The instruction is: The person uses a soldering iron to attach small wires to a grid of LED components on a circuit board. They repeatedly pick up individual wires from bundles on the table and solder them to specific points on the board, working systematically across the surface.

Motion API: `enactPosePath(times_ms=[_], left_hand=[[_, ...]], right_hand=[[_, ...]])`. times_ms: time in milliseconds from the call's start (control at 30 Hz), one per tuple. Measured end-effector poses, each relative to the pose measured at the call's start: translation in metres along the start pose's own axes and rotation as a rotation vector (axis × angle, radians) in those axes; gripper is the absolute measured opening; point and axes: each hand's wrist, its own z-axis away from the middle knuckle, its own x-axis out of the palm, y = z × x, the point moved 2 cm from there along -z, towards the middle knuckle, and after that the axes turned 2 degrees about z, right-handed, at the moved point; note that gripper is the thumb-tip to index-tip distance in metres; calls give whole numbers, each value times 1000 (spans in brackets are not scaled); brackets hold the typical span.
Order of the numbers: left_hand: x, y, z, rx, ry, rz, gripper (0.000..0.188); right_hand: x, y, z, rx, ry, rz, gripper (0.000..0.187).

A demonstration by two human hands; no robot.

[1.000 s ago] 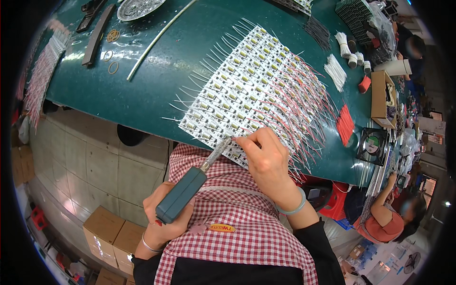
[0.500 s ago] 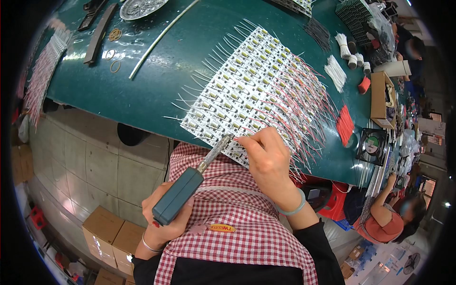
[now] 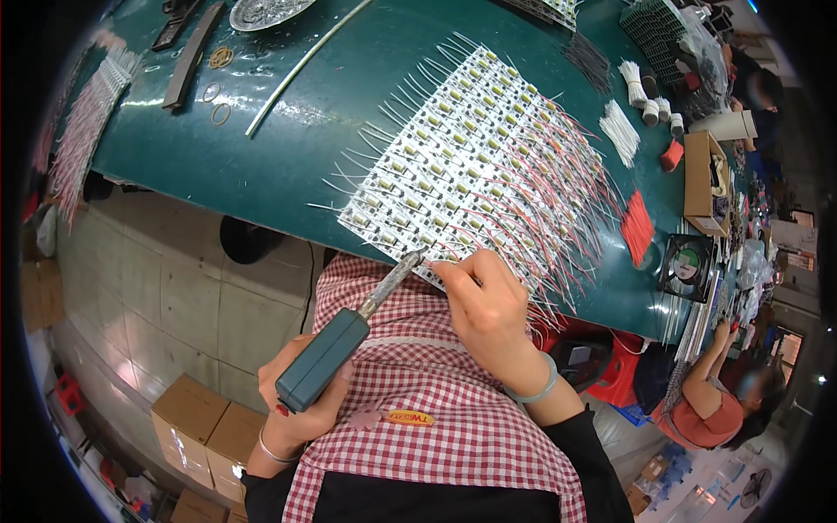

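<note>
One lettered yellow badge [image 3: 410, 418] | green-labelled square unit [image 3: 686, 266] | held soldering iron [image 3: 323, 360]

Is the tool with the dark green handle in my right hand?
No, your left hand is holding the dark green handle.

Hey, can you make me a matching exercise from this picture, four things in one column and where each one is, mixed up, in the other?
Things:
1. Left hand
2. Right hand
3. Red wire bundle
4. Metal dish

Places:
A. On the green table, right of the circuit board panel
B. Around the dark green tool handle
C. Toward the far side of the table, left of the panel
D. At the panel's near edge, fingertips close to the tool's tip

Pairs: 1-B, 2-D, 3-A, 4-C.
</note>
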Motion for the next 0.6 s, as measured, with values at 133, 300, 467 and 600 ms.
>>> enactPosePath(times_ms=[133,300,467,600], left_hand=[[0,-1,3,-30,3,41,22],[2,-2,2,5,19,58,19],[5,-3,0,2,25,88,17],[5,-6,4,-102,-24,132,20]], right_hand=[[1,0,0,-12,-18,19,22],[-1,-2,-3,-21,-15,19,24],[0,-1,-3,-18,-21,23,24],[0,-2,-4,-26,-29,29,24]])
